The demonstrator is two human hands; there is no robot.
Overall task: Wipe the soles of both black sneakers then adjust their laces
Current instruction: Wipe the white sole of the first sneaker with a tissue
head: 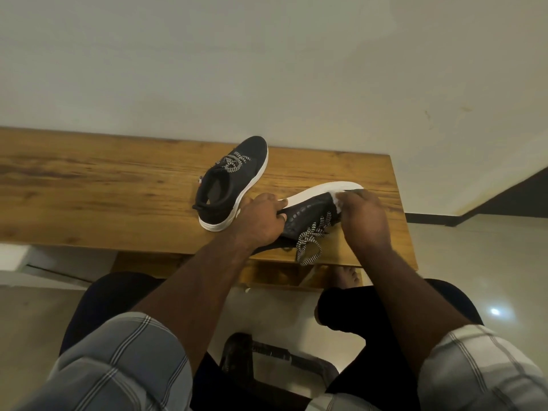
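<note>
Our left hand point(262, 216) grips the tilted sneaker point(308, 215) at the table's point(89, 185) near edge. Our right hand point(363, 216) pinches a white wipe point(338, 200) against its toe. The 2nd sneaker point(234, 185) stands upright behind.

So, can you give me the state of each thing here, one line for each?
Far sneaker: upright on the table, not held.
Near sneaker: tipped on its side, held.
Laces: loose, hanging over the table edge.
Left hand: grips the near sneaker.
Right hand: presses a white wipe at its toe.

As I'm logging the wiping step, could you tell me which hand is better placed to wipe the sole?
Right hand: holds the white wipe against the tilted sneaker; the left hand steadies it.
</note>
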